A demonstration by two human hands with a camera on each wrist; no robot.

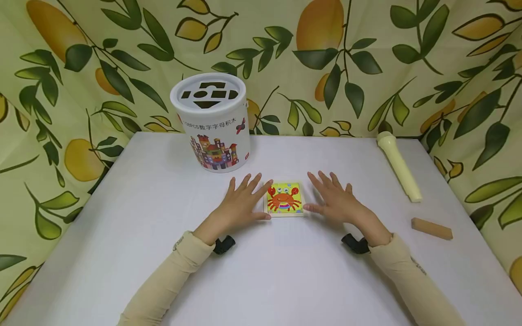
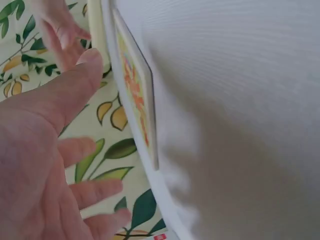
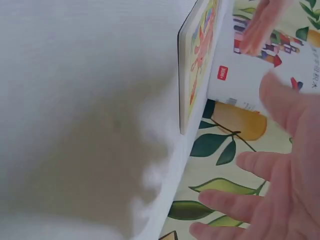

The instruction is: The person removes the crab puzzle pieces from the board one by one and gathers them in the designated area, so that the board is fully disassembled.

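A small square crab puzzle [image 1: 284,199] in a pale wooden tray lies flat on the white table, its red crab on a yellow ground. My left hand [image 1: 240,203] hovers at its left side with fingers spread, and in the head view the fingertips and thumb overlap the tray's left edge. On the other side my right hand [image 1: 338,201] is spread too, its thumb close to the tray's right edge. Both wrist views show the puzzle [image 2: 135,90] apart from the palms, and neither hand grips anything.
A white lidded bucket [image 1: 216,127] with shaped holes in its lid stands at the back left. Toward the right edge lie a pale yellow toy microphone [image 1: 398,165] and a brown wooden block [image 1: 431,228]. Leaf-patterned cloth [image 1: 269,68] hangs around the table [image 1: 285,280].
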